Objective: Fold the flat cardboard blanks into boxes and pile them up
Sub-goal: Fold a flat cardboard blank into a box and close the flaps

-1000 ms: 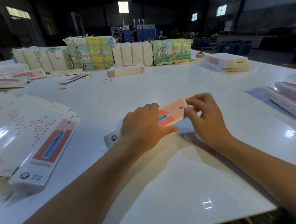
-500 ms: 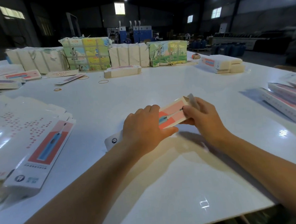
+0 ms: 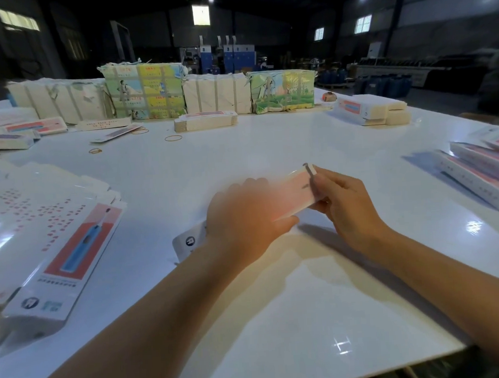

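Note:
A long white and pink box [image 3: 293, 192] with a toothbrush print lies slanted on the white table [image 3: 250, 320] in front of me. My left hand [image 3: 244, 218] grips its middle from above, thumb under the near side, and hides most of it. My right hand [image 3: 342, 203] pinches the far end, where a small flap [image 3: 311, 170] stands up. The box's near end [image 3: 190, 242] pokes out below my left wrist. A spread pile of flat blanks [image 3: 55, 230] lies at the left. Folded boxes [image 3: 484, 174] are piled at the right edge.
Wrapped bundles [image 3: 146, 90] stand in a row along the table's far side, with a strapped stack of blanks [image 3: 206, 121] before them. More boxes [image 3: 369, 111] sit far right and others [image 3: 20, 131] far left. Rubber bands [image 3: 173, 138] lie scattered. The table's near edge runs bottom right.
My right hand has turned from lying over the box's far end to pinching it, and the end flap has come up. My left hand has kept its grip on the box.

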Demonstrator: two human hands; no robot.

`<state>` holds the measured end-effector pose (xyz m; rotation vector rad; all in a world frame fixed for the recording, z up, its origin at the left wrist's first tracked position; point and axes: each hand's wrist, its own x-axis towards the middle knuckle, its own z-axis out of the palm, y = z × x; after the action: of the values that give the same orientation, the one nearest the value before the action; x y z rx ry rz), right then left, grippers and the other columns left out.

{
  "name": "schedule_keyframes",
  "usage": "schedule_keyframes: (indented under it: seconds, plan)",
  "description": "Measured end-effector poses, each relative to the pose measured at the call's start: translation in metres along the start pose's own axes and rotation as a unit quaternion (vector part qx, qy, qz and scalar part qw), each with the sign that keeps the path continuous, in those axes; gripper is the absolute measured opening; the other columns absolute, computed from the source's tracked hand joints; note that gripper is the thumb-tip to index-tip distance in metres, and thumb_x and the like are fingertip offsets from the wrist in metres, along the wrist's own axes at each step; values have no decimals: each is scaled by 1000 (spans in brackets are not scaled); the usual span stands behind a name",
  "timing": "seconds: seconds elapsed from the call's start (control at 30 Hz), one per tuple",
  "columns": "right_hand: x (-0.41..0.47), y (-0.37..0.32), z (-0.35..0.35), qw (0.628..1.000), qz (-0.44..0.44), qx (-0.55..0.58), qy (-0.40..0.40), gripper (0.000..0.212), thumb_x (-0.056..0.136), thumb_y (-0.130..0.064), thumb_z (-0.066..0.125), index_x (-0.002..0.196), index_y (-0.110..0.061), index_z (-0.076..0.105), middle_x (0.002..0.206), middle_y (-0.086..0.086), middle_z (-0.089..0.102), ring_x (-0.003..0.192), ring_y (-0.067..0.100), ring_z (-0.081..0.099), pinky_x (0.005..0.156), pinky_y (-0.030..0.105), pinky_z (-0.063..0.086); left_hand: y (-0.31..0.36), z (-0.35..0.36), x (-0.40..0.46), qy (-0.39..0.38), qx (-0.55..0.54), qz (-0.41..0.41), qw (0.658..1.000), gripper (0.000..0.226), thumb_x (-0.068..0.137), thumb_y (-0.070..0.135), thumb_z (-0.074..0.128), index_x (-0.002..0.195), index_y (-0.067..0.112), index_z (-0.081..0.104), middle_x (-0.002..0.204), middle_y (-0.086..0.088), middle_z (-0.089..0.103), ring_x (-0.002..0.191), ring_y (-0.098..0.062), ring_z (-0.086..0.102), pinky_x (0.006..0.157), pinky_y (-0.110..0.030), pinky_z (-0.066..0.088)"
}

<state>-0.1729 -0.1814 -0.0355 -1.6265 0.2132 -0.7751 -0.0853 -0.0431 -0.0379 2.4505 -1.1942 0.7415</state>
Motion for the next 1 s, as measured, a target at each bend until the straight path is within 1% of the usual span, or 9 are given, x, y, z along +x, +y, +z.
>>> schedule_keyframes:
  seconds: [0.1, 0.23, 0.37, 0.5, 0.57, 0.7, 0.83, 0.9, 1.0]
  plan:
    - [2, -1, -3, 998, 26, 62, 8, 34, 100, -7, 40, 92, -21, 71, 86, 0, 75, 86, 18, 71, 74, 26, 57, -1, 1, 0, 5, -9, 3, 1000, 68, 77, 74, 47, 123, 23, 43, 114, 4, 56, 98, -15, 54, 73, -25, 34]
    - [5, 1, -6, 996, 40, 74, 13, 38, 97, -2, 41, 91, -19, 74, 87, 3, 75, 86, 19, 71, 75, 29, 58, -2, 2, -1, 15, -10, 9, 1000, 69, 76, 74, 46, 122, 22, 45, 113, 5, 58, 97, -15, 55, 74, -27, 37]
    - [1, 1, -5, 1000, 11, 11, 14, 54, 97, 0, 38, 73, -31, 75, 77, -6, 74, 78, 13, 71, 72, 27, 58, -3, 3, -3, 19, 11, 27, 999, 69, 77, 74, 45, 122, 22, 46, 112, 5, 58, 96, -14, 55, 72, -25, 33]
    - [-3, 3, -4, 990, -53, -122, 41, 35, 96, -6, 39, 76, -10, 68, 74, -1, 70, 76, 21, 66, 76, 38, 56, -3, 2, -1, 8, -6, 18, 1000, 68, 76, 74, 47, 121, 23, 46, 111, 5, 58, 96, -14, 54, 72, -25, 31]
    - [-7, 5, -3, 977, -90, -190, 38, 28, 96, -12, 43, 78, -10, 65, 71, -3, 68, 71, 16, 65, 71, 32, 54, -2, 1, -1, 3, -10, 15, 1000, 66, 77, 73, 48, 120, 23, 46, 110, 5, 57, 96, -14, 53, 72, -25, 30]
    - [-11, 6, -2, 949, -148, -276, 46, 25, 95, -14, 43, 77, -12, 60, 68, 1, 67, 58, 11, 55, 51, 16, 39, 1, 0, -3, 12, -6, 17, 1000, 64, 78, 71, 49, 119, 22, 47, 108, 5, 57, 93, -13, 52, 71, -25, 29]
    - [-12, 3, -2, 934, -186, -302, 32, 26, 95, -14, 42, 74, -16, 57, 62, -9, 62, 58, 10, 54, 50, 9, 37, 2, -1, -4, 14, -1, 24, 1000, 64, 79, 70, 49, 121, 22, 46, 110, 4, 57, 95, -15, 53, 71, -25, 31]
    - [-12, 3, -3, 930, -194, -311, 23, 25, 96, -12, 42, 77, -15, 58, 63, -7, 62, 60, 11, 56, 50, 7, 37, 3, -2, -4, 16, 5, 29, 999, 64, 79, 71, 48, 121, 22, 45, 111, 4, 57, 96, -15, 53, 71, -25, 31]
    - [-11, 3, -1, 945, -165, -281, 14, 21, 97, -11, 42, 89, -15, 61, 68, -4, 63, 64, 9, 57, 48, 6, 38, 2, -2, -4, 25, 8, 19, 999, 65, 79, 72, 47, 120, 22, 46, 111, 4, 58, 95, -15, 54, 71, -25, 33]
